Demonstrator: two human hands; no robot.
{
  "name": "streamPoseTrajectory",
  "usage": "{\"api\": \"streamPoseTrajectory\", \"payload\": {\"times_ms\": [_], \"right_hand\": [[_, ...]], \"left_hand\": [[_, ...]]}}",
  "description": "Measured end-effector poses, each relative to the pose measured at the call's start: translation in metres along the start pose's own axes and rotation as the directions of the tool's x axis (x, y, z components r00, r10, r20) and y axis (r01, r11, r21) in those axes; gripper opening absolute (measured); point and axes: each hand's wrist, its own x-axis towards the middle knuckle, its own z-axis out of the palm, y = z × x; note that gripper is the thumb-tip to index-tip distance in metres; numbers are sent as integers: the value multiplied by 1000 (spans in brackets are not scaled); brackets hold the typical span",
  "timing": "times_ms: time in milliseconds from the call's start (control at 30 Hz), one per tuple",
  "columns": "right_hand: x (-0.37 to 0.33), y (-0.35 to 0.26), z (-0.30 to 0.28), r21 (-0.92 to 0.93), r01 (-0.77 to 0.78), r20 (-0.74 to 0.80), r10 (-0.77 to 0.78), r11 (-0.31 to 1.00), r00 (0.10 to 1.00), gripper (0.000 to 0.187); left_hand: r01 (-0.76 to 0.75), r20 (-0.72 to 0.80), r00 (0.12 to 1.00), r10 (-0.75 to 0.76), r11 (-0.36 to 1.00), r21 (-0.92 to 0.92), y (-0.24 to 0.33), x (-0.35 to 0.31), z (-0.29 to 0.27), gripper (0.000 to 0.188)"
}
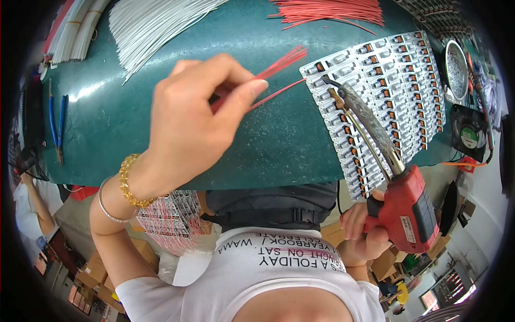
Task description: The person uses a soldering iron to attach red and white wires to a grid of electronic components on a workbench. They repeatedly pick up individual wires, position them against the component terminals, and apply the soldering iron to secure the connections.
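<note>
— Over the green mat (161, 107), what is the left hand (188, 123) doing?

— It hovers above the middle of the mat with thumb and forefinger pressed together, pinching a small bunch of thin red wires (281, 63). The wire ends fan out to the right, toward the panel of small components (386, 91), and one strand droops lower than the rest. A beaded bracelet and a thin bangle sit on that wrist.

— And the right hand (362, 228)?

— Down at the lower right, fingers curled tight around the grip of a red soldering gun (410, 206). Its long, stained barrel slants up and left, and the tip rests at the upper left corner of the panel, on or just above it; contact cannot be told.

— Where does the panel lie?

— On the right side of the mat, tilted, rows of silver and orange parts running across it.

— Anything else on the bench?

— A fan of white wires (155, 24) at the top left, a loose heap of red wires (332, 12) at the top, blue-handled pliers (56, 121) at the far left edge, and a round metal dish (457, 72) beyond the panel.
</note>
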Motion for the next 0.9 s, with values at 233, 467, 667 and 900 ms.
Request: {"api": "streamPoseTrajectory", "payload": {"times_ms": [233, 467, 667, 900], "right_hand": [[-3, -10, 0, 97, -72, 57, 67, 993, 996, 74], [-9, -2, -3, -22, -78, -10, 78, 997, 997, 70], [-1, -15, 9, 47, -145, 53, 143, 988, 988, 64], [-8, -11, 7, 5, -158, -35, 158, 987, 987, 60]], "left_hand": [[-100, 174, 981, 90, 994, 48, 9, 1, -1, 9], [-147, 120, 984, 135, 984, 96, 4, -4, 10, 11], [-131, 79, 989, 125, 988, 81, 1, -6, 11, 11], [-172, 89, 983, 163, 979, 109, 1, -4, 11, 11]]}}
